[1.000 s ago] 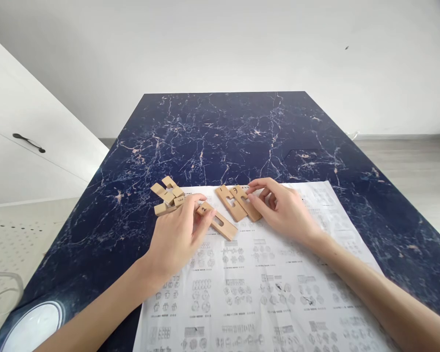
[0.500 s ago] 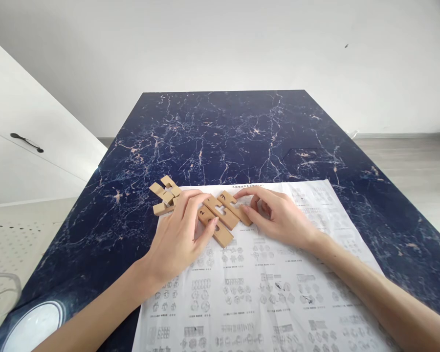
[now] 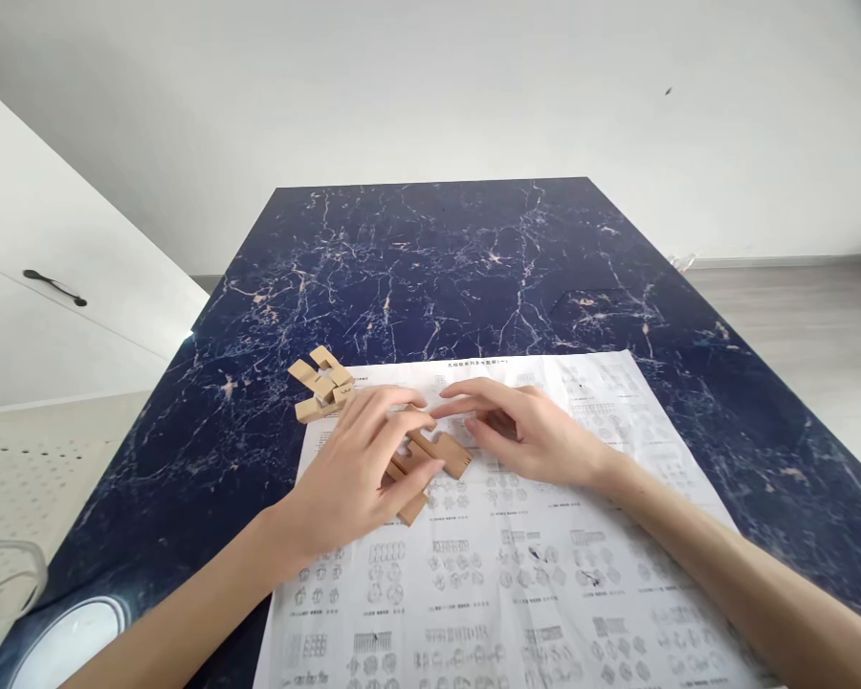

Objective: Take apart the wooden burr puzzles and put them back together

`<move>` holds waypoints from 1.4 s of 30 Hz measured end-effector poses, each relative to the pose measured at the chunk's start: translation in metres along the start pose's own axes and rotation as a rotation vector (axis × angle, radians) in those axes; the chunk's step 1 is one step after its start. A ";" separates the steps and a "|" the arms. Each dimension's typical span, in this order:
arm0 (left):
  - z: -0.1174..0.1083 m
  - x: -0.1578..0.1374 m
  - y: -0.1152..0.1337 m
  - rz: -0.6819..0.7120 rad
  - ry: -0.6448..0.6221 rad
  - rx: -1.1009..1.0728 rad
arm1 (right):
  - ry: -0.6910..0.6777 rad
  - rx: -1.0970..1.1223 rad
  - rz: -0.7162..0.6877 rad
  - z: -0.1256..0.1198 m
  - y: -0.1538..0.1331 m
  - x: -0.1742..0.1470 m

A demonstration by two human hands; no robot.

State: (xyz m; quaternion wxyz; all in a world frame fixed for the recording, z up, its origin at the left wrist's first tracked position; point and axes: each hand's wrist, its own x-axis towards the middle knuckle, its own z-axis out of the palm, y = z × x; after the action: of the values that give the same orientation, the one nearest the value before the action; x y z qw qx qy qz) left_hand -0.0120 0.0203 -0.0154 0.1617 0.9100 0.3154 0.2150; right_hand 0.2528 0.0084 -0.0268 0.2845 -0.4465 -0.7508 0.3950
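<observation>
Notched wooden pieces point(image 3: 451, 455), flat, smooth: on creased printed paper point(image 3: 488, 617), 3 o'clock from left hand point(image 3: 363, 469), beneath its arched fingers; left grip, cannot tell whether closed. Right hand point(image 3: 527, 431): index extended, grip parted. Angular wooden cluster point(image 3: 322, 386): 11 o'clock from left hand. Worktop point(image 3: 430, 268), white-veined dark blue

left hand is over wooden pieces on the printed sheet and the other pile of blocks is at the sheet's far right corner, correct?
No: in the head view, the other pile of blocks is at the far left corner of the printed sheet. The left hand is over wooden pieces on it.
</observation>
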 end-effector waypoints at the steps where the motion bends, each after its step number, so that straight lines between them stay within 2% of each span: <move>1: 0.000 0.000 0.000 0.028 -0.044 -0.024 | 0.026 0.019 0.023 0.000 0.001 0.001; 3: 0.001 0.001 0.002 0.073 -0.117 -0.061 | 0.094 0.055 0.069 0.000 0.002 0.002; 5: 0.004 0.002 0.004 0.059 -0.147 -0.073 | 0.129 0.097 0.095 0.000 0.003 0.003; 9: 0.006 -0.005 0.011 -0.061 -0.122 -0.025 | 0.132 0.131 0.087 0.001 0.004 0.005; 12: 0.001 -0.022 0.015 -0.120 -0.087 0.030 | 0.122 0.133 0.070 0.001 0.004 0.005; 19: -0.016 -0.062 0.003 -0.304 0.102 0.200 | 0.092 0.153 0.059 -0.002 0.005 0.005; 26: -0.023 -0.065 0.002 -0.328 0.159 0.262 | 0.072 0.149 0.045 -0.004 0.006 0.005; 28: -0.026 -0.066 0.004 -0.341 0.224 0.279 | 0.065 0.152 0.040 -0.004 0.008 0.004; 30: -0.029 -0.065 0.001 -0.421 0.346 0.274 | 0.068 0.152 0.032 -0.004 0.009 0.005; 32: -0.033 -0.064 -0.009 -0.564 0.482 0.216 | 0.070 0.152 0.023 -0.004 0.009 0.005; 34: -0.039 -0.060 -0.026 -0.696 0.562 0.126 | 0.071 0.152 0.013 -0.003 0.009 0.005; 39: -0.053 -0.043 -0.081 -0.852 0.650 0.050 | 0.077 0.154 0.001 -0.003 0.008 0.006; 42: -0.053 -0.029 -0.101 -0.894 0.664 0.032 | 0.077 0.158 -0.001 -0.002 0.010 0.006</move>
State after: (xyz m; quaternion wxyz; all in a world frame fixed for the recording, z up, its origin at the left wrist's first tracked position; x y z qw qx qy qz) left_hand -0.1100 0.0856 -0.0218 0.1154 0.5734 0.7079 0.3960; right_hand 0.2559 0.0169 -0.0338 0.3477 -0.4370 -0.7060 0.4355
